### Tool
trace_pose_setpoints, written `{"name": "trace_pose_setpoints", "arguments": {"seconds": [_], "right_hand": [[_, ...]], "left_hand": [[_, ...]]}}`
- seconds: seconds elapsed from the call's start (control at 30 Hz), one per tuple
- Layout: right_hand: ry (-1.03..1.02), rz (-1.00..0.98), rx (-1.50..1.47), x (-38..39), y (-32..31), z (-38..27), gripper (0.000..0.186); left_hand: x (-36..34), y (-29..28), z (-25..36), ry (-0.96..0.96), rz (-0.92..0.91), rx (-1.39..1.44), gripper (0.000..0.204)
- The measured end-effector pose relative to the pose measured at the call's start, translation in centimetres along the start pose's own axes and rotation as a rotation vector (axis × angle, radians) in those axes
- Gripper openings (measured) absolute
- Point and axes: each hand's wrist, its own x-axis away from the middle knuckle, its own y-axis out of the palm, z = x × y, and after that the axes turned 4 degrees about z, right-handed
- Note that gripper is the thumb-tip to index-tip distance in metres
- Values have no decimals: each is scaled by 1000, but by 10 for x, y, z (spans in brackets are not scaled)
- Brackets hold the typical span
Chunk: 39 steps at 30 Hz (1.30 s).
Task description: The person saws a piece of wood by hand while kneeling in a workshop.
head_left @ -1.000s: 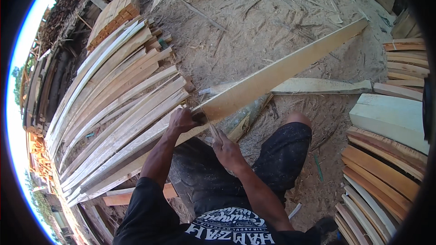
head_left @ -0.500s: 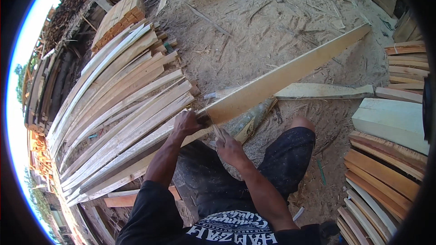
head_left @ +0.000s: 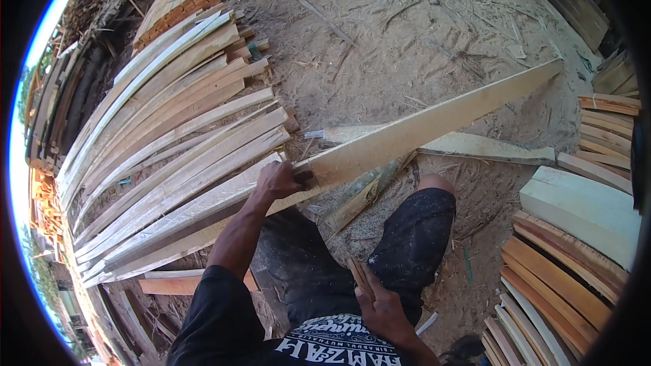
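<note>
My left hand (head_left: pixel 281 179) is wrapped over the edge of a long pale plank (head_left: pixel 434 114), which runs from the stacked boards at left out to the upper right. Lower down, in front of my thighs, my right hand (head_left: pixel 381 308) is closed round the wooden handle of what looks like a handsaw (head_left: pixel 361 275). Its blade is edge-on and hardly shows. A thin dark line crosses the plank just right of my left hand. Below the plank lies a rough piece of timber (head_left: pixel 369 193), with pale sawdust around it.
Rows of long boards (head_left: pixel 169 132) fill the left side, with a squared timber stack (head_left: pixel 180 3) behind. More stacked boards (head_left: pixel 563 271) and a thick pale beam (head_left: pixel 576 213) stand at right. Another board (head_left: pixel 488 148) lies on the sandy ground (head_left: pixel 407 41), littered with wood scraps.
My right hand has drawn the tool back toward my body, away from the plank. My left hand stays on the plank. The whole view has shifted slightly.
</note>
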Motion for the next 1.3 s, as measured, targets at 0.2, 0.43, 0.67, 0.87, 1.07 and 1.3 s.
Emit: {"name": "trace_pose_setpoints", "arguments": {"seconds": [0.2, 0.43, 0.67, 0.87, 1.07, 1.3], "right_hand": [[-65, 55, -5, 42, -7, 28, 56], [-215, 154, 39, -189, 63, 20, 52], [-41, 120, 8, 39, 9, 32, 55], [-287, 219, 74, -167, 62, 52, 54], [-46, 80, 43, -69, 31, 15, 55], [-80, 127, 16, 54, 3, 36, 56]], "left_hand": [[-4, 1, -15, -6, -11, 112, 67], [-4, 0, 4, 85, 202, -24, 60], [-2, 2, 3, 71, 7, 77, 59], [-17, -4, 4, 111, 26, 64, 62], [-23, -6, -18, 101, 22, 100, 61], [-33, 9, -27, 129, -51, 183, 65]]}}
